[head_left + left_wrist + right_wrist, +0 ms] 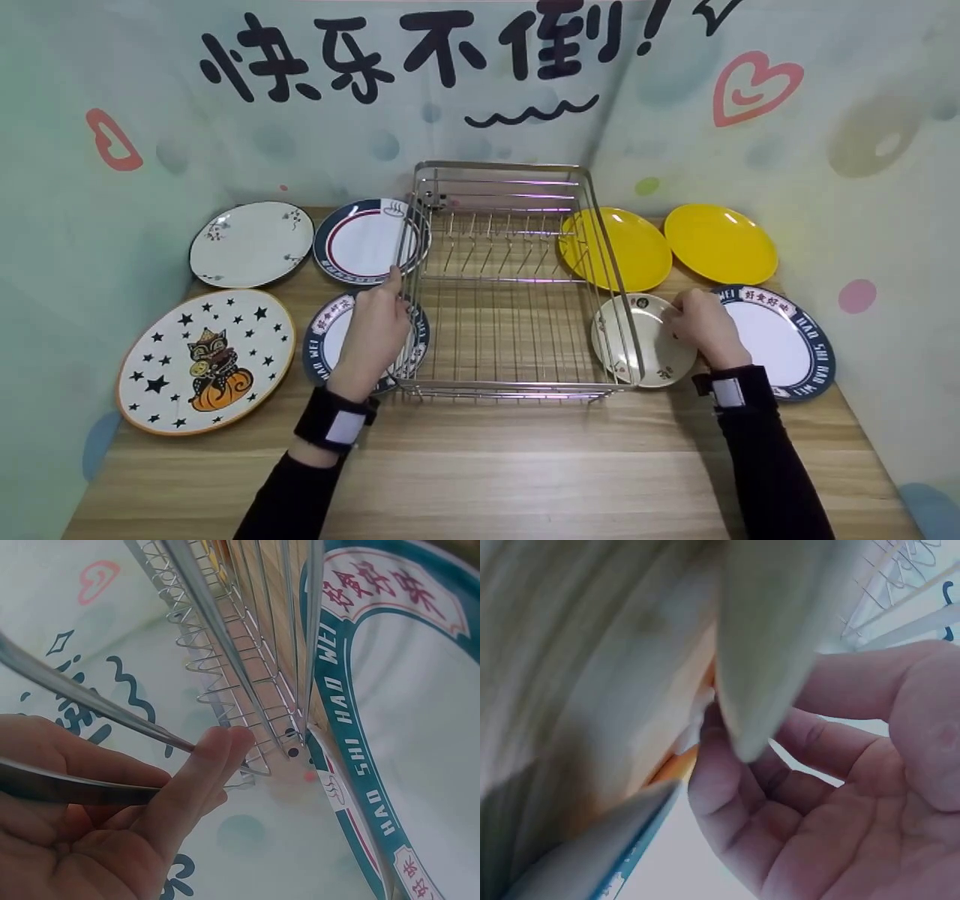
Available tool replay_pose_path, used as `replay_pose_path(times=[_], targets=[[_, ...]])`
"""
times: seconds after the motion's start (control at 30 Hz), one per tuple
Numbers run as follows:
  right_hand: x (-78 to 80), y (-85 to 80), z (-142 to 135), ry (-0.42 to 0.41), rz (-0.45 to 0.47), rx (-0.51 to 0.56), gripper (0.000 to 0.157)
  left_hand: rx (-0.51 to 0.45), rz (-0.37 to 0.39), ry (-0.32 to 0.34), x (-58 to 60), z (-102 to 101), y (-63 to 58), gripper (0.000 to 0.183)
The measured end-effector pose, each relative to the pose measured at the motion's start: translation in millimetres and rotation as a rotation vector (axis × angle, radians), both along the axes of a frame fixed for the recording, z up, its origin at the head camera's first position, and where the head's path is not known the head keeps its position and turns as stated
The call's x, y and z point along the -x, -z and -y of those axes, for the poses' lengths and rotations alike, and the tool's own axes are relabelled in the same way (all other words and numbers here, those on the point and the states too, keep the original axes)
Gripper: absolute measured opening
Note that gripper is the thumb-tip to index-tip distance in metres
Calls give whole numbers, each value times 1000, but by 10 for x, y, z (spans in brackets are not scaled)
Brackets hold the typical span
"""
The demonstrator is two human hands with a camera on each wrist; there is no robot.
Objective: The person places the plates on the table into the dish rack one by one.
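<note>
A metal wire dish rack (510, 386) stands in the middle of the wooden table. My left hand (375, 330) holds the rack's left top rail, and in the left wrist view the hand's fingers (199, 772) lie around that bar. Under this hand is a white plate with a dark blue lettered rim (322, 352), partly covered. At the rack's right side, my right hand (705, 326) pinches the right edge of a small cream plate (654, 341). In the right wrist view the cream plate (769, 630) appears edge-on between thumb and fingers, its edge tilted up from the table.
To the left lie a cartoon cat plate (262, 337), a white floral plate (255, 247) and a blue-rimmed plate (367, 244). Two yellow plates (649, 255) lie behind on the right, one partly behind the rack. Another blue-rimmed plate (776, 337) lies beyond my right hand.
</note>
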State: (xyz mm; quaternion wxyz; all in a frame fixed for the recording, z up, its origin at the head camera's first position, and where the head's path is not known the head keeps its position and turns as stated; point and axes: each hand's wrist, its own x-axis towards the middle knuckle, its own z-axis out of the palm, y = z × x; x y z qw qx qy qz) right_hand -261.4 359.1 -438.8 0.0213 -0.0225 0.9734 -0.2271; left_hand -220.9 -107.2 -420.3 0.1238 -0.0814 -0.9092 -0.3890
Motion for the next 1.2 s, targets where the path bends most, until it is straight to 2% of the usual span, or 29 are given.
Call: replay_pose_path(times=[0.13,0.3,0.47,0.57,0.9,1.2], targets=[[-8,-44,-18,-2,22,-23,19,-4,1,-1,13,4,13,52],[-17,-107,-53,-28,42,0,17,-13,-6,-1,23,2,25,51],[-35,-173,-108,-100,-11,6,16,-5,-19,-5,20,4,20,50],[-51,-217,-141,-114,-23,9,15,2,-23,-4,21,6,29,50],[-106,-346,-212,-20,-56,49,18,-11,-8,-10,16,4,27,51],[-157,-417,-245,48,-155,79,17,-16,4,-14,28,-8,16,52]])
